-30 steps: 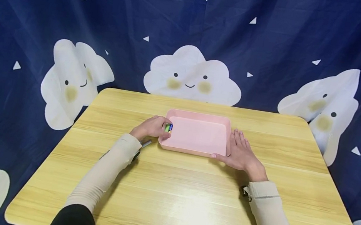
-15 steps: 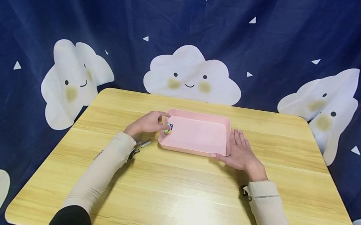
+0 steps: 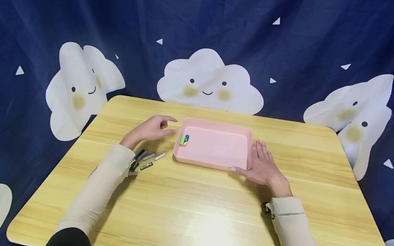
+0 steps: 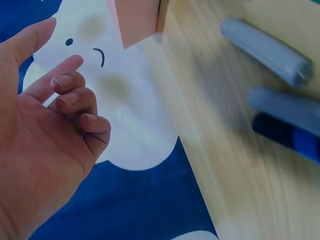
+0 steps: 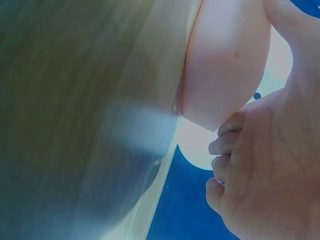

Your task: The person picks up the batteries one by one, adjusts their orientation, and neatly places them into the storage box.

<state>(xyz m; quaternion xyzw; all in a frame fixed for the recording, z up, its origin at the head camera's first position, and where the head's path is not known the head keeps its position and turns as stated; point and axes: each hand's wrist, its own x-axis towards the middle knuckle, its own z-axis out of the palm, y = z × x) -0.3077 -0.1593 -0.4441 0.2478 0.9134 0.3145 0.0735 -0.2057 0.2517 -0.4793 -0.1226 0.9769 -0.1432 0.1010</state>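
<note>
A green battery [image 3: 182, 140] and a blue battery [image 3: 186, 140] lie side by side at the left end of the shallow pink tray [image 3: 220, 147]. Just left of the tray hovers my left hand [image 3: 152, 128], holding nothing; its thumb and index finger are extended and the other fingers loosely bent. My right hand [image 3: 264, 167] rests against the tray's right end, fingers straight along the side wall and thumb at the near corner. In the right wrist view the palm [image 5: 272, 165] stands beside the pink wall [image 5: 225, 60].
Below my left wrist several small cylinders, battery-like, lie loose on the wooden table [image 3: 184, 206]: a silver one [image 3: 159, 156], a dark patterned one [image 3: 146, 166] and a grey one [image 4: 267, 50] among them. A dark blue curtain [image 3: 142, 4] with clouds hangs behind the table.
My left hand has let go of the green and blue batteries in the tray and drawn back left, out of the tray. More loose cylinders show beside the left wrist. The right hand has stayed put.
</note>
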